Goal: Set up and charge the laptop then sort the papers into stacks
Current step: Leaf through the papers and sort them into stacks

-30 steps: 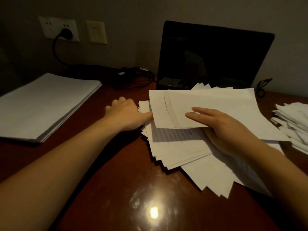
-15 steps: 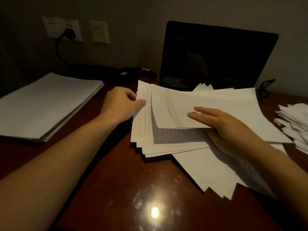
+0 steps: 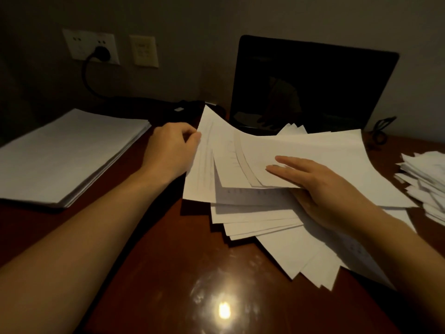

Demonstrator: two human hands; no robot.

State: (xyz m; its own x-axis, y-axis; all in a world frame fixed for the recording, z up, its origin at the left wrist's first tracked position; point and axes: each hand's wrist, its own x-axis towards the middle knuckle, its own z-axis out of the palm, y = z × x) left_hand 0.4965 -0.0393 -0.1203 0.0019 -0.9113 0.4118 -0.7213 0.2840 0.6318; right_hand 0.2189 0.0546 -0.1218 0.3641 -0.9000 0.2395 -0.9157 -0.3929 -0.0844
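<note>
While the left hand [image 3: 168, 150] pinches sheets [image 3: 204, 153], three piles [image 3: 65, 157] [image 3: 277, 225] [image 3: 428, 184] lie; one laptop [image 3: 313, 88].

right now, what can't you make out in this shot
All in the head view:
Laptop keyboard: hidden behind the lifted sheets.
Print on the sheets: too faint and blurred to read.
Right hand thumb: under the sheets, so a pinch can't be confirmed.
Right stack: cut off by the frame edge.
Charger cable: lost in the dark; its laptop end is hidden by paper.
</note>
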